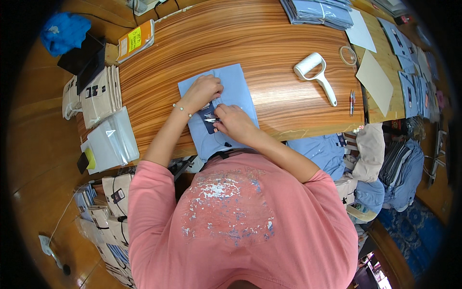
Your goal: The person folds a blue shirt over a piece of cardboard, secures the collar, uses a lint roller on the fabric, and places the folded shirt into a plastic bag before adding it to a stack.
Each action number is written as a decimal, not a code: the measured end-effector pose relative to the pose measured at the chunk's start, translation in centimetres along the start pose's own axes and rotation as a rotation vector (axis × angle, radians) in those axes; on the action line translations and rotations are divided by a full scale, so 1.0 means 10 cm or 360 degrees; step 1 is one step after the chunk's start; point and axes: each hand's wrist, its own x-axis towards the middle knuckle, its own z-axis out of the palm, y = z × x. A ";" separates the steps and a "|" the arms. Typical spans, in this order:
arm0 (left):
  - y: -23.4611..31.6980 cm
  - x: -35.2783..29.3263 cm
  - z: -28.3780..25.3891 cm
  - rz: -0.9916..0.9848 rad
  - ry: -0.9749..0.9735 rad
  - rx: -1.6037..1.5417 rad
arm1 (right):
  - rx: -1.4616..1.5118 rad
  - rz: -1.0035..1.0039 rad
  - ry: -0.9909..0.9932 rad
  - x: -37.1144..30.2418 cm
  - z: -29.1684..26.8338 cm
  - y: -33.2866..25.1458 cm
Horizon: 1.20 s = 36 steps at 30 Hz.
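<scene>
A light blue folded shirt (pixel 240 82) lies on the wooden table in front of me, its near end reaching past the table's edge to my body. On it is a dark blue tag (pixel 208 114), partly covered by my hands. My left hand (pixel 204 90), with a beaded bracelet at the wrist, rests on the shirt above the tag, its fingers curled down. From the right comes my right hand (pixel 235 124), thumb and forefinger closing at the tag's right side. A small pale pointed piece (pixel 210 120) shows between them, too small to name.
A white lint roller (pixel 315 72), small thread snips (pixel 352 103) and a tape ring (pixel 347 56) lie to the right. Blue shirts (pixel 321 14) are stacked at the back. Beige packs (pixel 102 92), clear plastic bags (pixel 114 139) and an orange notebook (pixel 136 41) sit left.
</scene>
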 end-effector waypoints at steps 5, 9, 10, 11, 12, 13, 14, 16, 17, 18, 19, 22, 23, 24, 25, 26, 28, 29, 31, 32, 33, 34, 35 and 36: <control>-0.04 0.00 0.01 0.0176 -0.0002 -0.0149 | 0.0026 -0.0019 0.0012 -0.04 0.02 0.04; -0.07 0.00 0.06 0.0054 -0.0045 -0.0193 | 0.0119 -0.0020 0.0025 -0.05 -0.01 0.04; -0.07 -0.01 0.07 0.0024 -0.0030 -0.0212 | 0.0126 0.0018 0.0108 -0.06 -0.04 0.05; -0.06 -0.01 0.07 -0.0009 -0.0015 -0.0233 | 0.0135 0.0056 0.0189 -0.07 -0.09 0.07; -0.06 -0.02 0.06 -0.0048 -0.0022 -0.0255 | 0.0144 0.0093 0.0269 -0.07 -0.13 0.09; -0.05 -0.04 0.05 -0.0087 -0.0029 -0.0277 | 0.0164 0.0270 0.0244 -0.06 -0.18 0.10; -0.04 -0.04 0.04 -0.0122 -0.0035 -0.0300 | 0.0181 0.0451 0.0220 -0.05 -0.25 0.11; -0.02 -0.06 0.04 -0.0129 0.0008 -0.0312 | 0.0134 0.0626 0.0181 -0.01 -0.27 0.21; -0.02 -0.06 0.03 -0.0124 0.0028 -0.0316 | 0.0115 0.0611 0.0205 0.01 -0.26 0.25; -0.02 -0.06 0.03 -0.0121 0.0044 -0.0306 | 0.0096 0.0595 0.0228 0.03 -0.24 0.28; -0.02 -0.06 0.03 -0.0117 0.0061 -0.0296 | 0.0076 0.0580 0.0250 0.05 -0.22 0.30; 0.00 -0.08 0.01 -0.0156 0.0070 -0.0299 | 0.0062 0.0573 0.0159 0.14 -0.19 0.33; 0.01 -0.08 0.00 -0.0177 0.0068 -0.0306 | 0.0073 0.0593 0.0127 0.18 -0.18 0.33; 0.01 -0.09 0.01 -0.0186 0.0069 -0.0311 | 0.0085 0.0613 0.0096 0.21 -0.17 0.33; 0.01 -0.09 0.02 -0.0195 0.0071 -0.0315 | 0.0096 0.0632 0.0064 0.23 -0.16 0.33; 0.00 -0.10 0.03 -0.0204 0.0074 -0.0321 | 0.0107 0.0630 0.0062 0.25 -0.15 0.32; -0.02 -0.10 0.06 -0.0206 0.0099 -0.0329 | 0.0130 0.0626 0.0057 0.27 -0.15 0.31; -0.01 -0.10 0.06 -0.0204 0.0109 -0.0333 | 0.0137 0.0619 0.0057 0.28 -0.14 0.32; 0.00 -0.09 0.06 -0.0214 0.0109 -0.0318 | 0.0152 0.0605 0.0056 0.30 -0.12 0.34; 0.00 -0.10 0.05 -0.0221 0.0110 -0.0310 | 0.0157 0.0604 0.0053 0.31 -0.11 0.34; 0.01 -0.10 0.05 -0.0223 0.0109 -0.0316 | 0.0162 0.0603 0.0050 0.31 -0.11 0.34; 0.01 -0.10 0.05 -0.0224 0.0107 -0.0323 | 0.0167 0.0602 0.0047 0.32 -0.10 0.34; 0.01 -0.09 0.05 -0.0224 0.0106 -0.0329 | 0.0168 0.0591 0.0052 0.32 -0.10 0.35; 0.01 -0.09 0.05 -0.0229 0.0104 -0.0333 | 0.0168 0.0581 0.0058 0.31 -0.09 0.36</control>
